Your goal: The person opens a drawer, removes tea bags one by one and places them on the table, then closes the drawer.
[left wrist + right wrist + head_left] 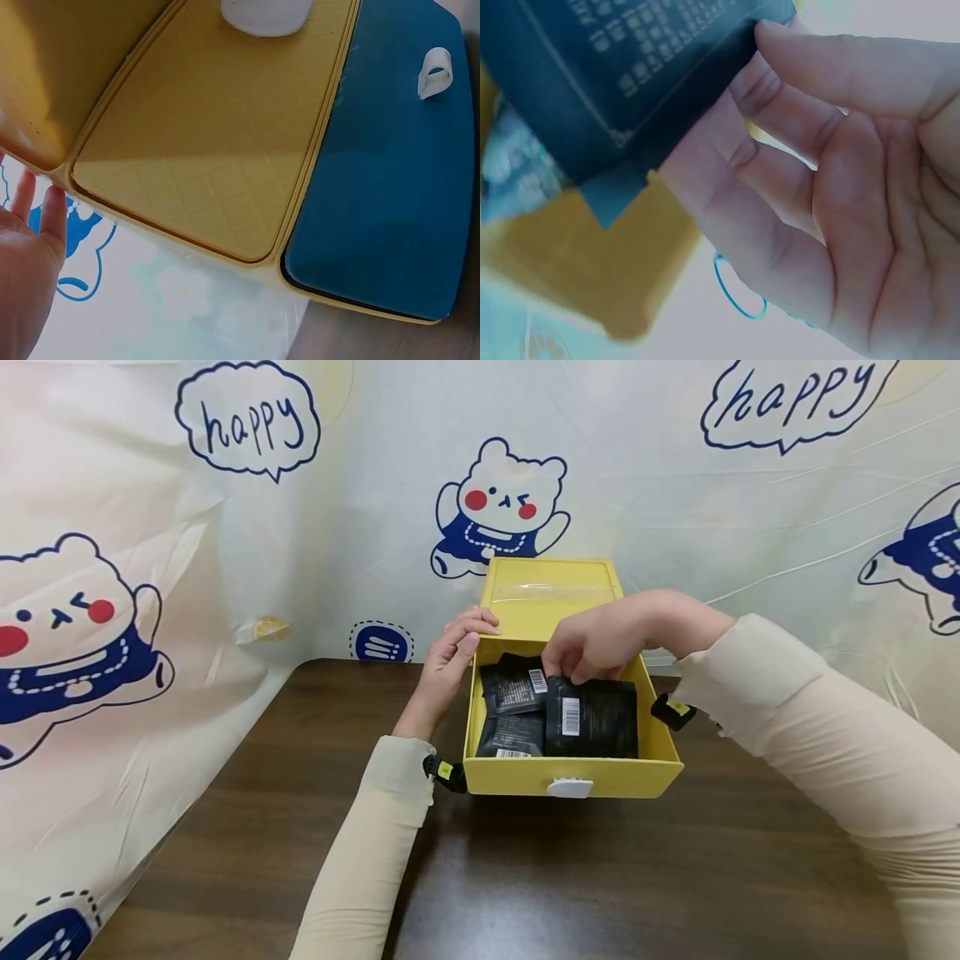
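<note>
Black rectangular packet with a white barcode [600,720] is in the right half of the open yellow rectangular box [517,778], right of other black packets [512,691]; in the head view, we pinch its far edge with our right hand [600,637]. In the left wrist view, our left hand [26,270] touches the box's edge with extended fingers. In the right wrist view, we grip the packet between thumb and fingers.
</note>
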A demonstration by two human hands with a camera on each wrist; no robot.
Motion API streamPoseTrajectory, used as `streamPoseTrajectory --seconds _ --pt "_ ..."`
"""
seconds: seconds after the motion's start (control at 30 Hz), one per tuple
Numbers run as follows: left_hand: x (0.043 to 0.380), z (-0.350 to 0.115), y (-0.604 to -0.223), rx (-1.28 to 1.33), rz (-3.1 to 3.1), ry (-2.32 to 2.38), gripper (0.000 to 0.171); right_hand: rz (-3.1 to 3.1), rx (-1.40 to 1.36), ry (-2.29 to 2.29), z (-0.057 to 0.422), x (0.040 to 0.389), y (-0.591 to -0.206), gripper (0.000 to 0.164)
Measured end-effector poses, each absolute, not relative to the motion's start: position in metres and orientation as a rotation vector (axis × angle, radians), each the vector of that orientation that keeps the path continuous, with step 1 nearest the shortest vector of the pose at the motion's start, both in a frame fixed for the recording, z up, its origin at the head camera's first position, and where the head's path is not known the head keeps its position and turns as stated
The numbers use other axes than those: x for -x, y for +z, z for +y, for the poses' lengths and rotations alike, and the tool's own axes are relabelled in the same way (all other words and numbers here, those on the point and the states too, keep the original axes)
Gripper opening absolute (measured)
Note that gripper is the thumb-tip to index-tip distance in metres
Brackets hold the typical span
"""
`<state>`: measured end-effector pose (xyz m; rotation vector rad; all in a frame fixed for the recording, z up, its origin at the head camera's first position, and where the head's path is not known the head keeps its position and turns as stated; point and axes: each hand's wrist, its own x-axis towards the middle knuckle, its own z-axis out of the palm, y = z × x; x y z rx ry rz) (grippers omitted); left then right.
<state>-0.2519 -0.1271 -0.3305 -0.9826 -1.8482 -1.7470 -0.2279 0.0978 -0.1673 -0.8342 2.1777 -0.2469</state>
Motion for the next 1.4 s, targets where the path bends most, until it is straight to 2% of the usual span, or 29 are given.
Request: streamPoseTrajectory --seconds 0.23,0.63,0.97,1.4 --pt "0.251 -0.126 -0.33 0.968 -1.864 -1.768 0.026 2.289 0.776 -0.376 0.13 0.234 -0.144 0.018" --pt "0.251 -0.127 -0.329 0.967 -1.864 -1.765 0.026 2.479 0.576 -0.6 0.235 0.272 -0.135 0.028" --pt "0.251 -0.126 -0.329 0.962 -1.872 -1.758 0.025 2.39 0.404 -0.694 0.284 0.285 -0.176 0.028" --pt "0.252 -0.128 -0.33 0.968 -1.87 -1.734 0.026 2.271 0.228 -0.891 0.291 0.287 -0.252 0.023"
